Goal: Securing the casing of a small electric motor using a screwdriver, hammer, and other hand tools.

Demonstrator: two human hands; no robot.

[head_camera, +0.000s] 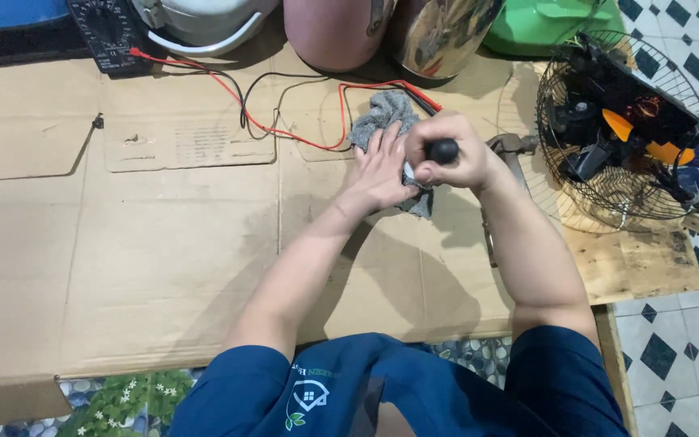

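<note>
- Right hand (451, 162) curled into a fist, gripping a black round-ended tool handle (443, 150); handle end points up toward the camera, shaft hidden inside the fist.
- Left hand (382, 168) open, fingers stretched flat and close together, pressed on a grey cloth (386, 113).
- Hands touching, left fingertips against the right fist; something small and pale just visible between them, too hidden to identify.
- Cloth crumpled on the cardboard (123, 243) covering the tabletop, showing beyond the left fingers and again below the right fist.
- Tool handle directly over the cloth, to the right of the left hand.
- Red and black leads (285, 129) trailing over the cardboard from a black multimeter (107, 32) at the far left edge, reaching the cloth just beyond the hands.
- Wire fan guard (624, 129) with a motor and orange parts inside, near the right forearm, at the tabletop's right end.
- Metal tool (511, 147) lying just beside the right wrist, partly covered by the arm.
- Along the far edge: a white appliance (204, 20), a pink rounded vessel (333, 32), a shiny metal vessel (438, 36), a green plastic piece (552, 24).
- Both forearms bare, dark blue shirt at the bottom.
</note>
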